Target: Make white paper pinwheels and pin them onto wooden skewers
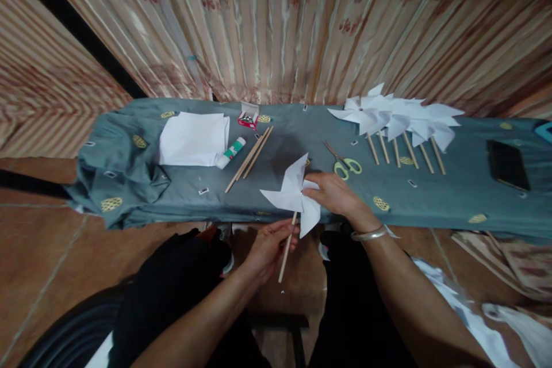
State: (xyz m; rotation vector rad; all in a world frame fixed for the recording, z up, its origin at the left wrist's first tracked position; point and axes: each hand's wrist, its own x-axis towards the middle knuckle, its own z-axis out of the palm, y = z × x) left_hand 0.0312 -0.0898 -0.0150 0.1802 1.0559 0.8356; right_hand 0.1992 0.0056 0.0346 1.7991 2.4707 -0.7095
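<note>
A white paper pinwheel (294,194) on a thin wooden stick (286,253) is held over the near edge of a grey-green cloth-covered table (448,195). My left hand (269,244) grips the stick below the paper. My right hand (336,194) holds the paper blades from the right, fingers at the centre. A silver bangle (370,234) sits on my right wrist.
Several finished pinwheels (399,118) lie at the back right. Green-handled scissors (347,165), spare sticks (250,158), a glue stick (231,152), a small red box of pins (248,119) and white paper sheets (192,138) lie on the table. A dark phone (508,164) rests far right.
</note>
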